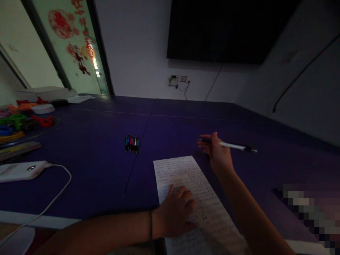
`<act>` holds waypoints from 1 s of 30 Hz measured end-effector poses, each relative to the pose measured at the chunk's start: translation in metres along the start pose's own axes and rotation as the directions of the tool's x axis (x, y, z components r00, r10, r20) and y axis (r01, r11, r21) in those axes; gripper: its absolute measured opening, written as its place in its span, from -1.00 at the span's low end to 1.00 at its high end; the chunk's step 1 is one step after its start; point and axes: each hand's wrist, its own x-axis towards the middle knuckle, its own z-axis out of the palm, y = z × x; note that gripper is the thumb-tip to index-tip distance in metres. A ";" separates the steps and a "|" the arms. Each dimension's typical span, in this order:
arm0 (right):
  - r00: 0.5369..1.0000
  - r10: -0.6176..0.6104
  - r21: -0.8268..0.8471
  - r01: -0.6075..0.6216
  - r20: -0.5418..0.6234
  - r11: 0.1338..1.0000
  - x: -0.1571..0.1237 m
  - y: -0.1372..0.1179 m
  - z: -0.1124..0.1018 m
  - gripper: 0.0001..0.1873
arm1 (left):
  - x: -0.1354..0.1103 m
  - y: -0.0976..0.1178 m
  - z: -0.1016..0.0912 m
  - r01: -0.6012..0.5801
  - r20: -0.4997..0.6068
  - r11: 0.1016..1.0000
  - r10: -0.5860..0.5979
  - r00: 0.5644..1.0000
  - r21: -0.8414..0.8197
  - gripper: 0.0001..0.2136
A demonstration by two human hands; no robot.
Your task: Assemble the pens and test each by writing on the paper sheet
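Note:
My left hand (175,212) lies on a sheet of paper (174,168) covered with handwriting, its fingers spread. A dark band circles that wrist. To the right of the sheet, my right hand (220,154) grips a white pen (234,145) with black ends. The pen lies nearly level across the hand, and its dark end shows past the fingers on the left. Left of the paper's top edge, several short coloured pens (132,144) sit side by side in a tight row on the purple table (106,170).
A white power bank (23,171) with a white cable (63,182) is at the left. Behind it lie colourful scissors (44,120), a roll of white tape (43,108) and a white box (44,92). A dark screen (225,28) hangs over wall sockets (177,80). The right foreground is pixelated.

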 end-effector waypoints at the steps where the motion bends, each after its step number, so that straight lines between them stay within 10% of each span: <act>1: 0.999 0.005 -0.058 -0.003 0.032 0.998 -0.008 0.001 0.003 -0.63 | 0.002 0.002 0.001 0.014 -0.010 1.000 -0.014 1.000 0.008 -0.47; 11: 0.965 0.139 -0.496 -0.012 0.220 0.868 -0.055 0.099 0.021 -0.69 | 0.009 0.007 0.008 0.043 -0.147 0.992 -0.025 0.989 0.122 -0.49; 22: 0.965 0.111 -0.622 0.063 0.238 0.780 -0.057 0.110 0.015 -0.70 | 0.006 0.009 0.030 0.396 -0.317 0.866 -0.300 0.900 0.305 -0.43; 30: 0.978 0.056 -0.697 0.102 0.200 0.709 -0.065 0.115 0.019 -0.75 | 0.005 0.008 0.024 0.373 -0.313 0.835 -0.257 0.914 0.404 -0.53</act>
